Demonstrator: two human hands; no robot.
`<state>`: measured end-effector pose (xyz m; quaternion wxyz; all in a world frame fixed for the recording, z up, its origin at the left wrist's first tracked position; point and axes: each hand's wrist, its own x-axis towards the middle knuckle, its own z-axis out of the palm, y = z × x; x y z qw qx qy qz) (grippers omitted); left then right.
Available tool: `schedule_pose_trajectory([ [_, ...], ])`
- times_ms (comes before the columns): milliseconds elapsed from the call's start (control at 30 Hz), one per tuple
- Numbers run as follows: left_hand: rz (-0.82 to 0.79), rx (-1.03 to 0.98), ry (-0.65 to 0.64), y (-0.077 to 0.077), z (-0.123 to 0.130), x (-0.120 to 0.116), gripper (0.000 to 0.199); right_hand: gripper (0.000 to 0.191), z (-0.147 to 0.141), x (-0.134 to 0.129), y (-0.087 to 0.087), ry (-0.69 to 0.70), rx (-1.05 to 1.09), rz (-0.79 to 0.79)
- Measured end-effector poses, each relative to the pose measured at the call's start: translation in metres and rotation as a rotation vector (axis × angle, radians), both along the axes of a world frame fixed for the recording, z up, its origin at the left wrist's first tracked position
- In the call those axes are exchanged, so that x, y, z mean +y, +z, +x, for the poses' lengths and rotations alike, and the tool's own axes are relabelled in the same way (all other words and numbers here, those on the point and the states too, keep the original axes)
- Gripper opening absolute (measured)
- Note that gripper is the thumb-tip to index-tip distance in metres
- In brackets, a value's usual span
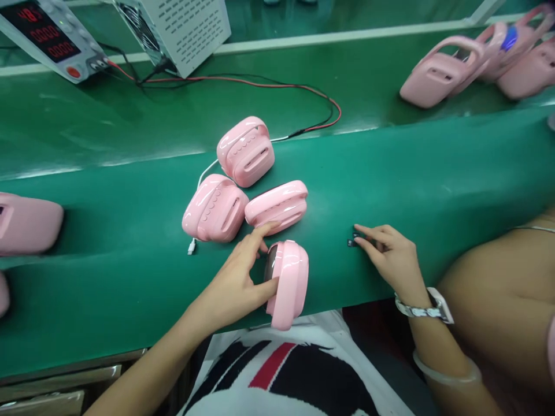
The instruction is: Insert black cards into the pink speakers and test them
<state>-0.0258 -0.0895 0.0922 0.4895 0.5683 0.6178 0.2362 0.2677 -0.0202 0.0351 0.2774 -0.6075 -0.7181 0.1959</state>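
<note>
My left hand (243, 274) has its fingers spread, the thumb against the nearest pink device (291, 283) at the mat's front edge and the fingertips at another pink device (277, 205) lying behind it. Two more pink devices (217, 209) (246, 151) sit to the left and back, with a white cable beside them. Toward the right, my right hand (392, 254) pinches a small black card (356, 235) between thumb and finger. A second small black card (351, 243) lies on the green mat just beside the fingertips.
A power supply (52, 34) and a vented metal box (186, 32) stand at the back left, their red and black wires crossing the bench. More pink devices are at the back right (433, 78) and left edge (32, 225). Another person's arm (498, 271) is at the right.
</note>
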Motion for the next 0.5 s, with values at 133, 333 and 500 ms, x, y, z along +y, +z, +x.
schedule_pose_trajectory([
  [133, -0.062, 0.073, -0.099, 0.004, -0.004, 0.004, 0.075, 0.031, -0.003, 0.006, -0.006, -0.001, 0.017, -0.005],
  [333, -0.087, 0.142, -0.086, 0.000, -0.007, 0.009, 0.103, 0.033, -0.012, 0.004, 0.004, -0.070, 0.213, -0.169],
  [500, -0.068, 0.066, -0.091, -0.006, -0.005, 0.010, 0.106, 0.037, -0.053, -0.008, 0.029, 0.013, 0.761, -0.493],
])
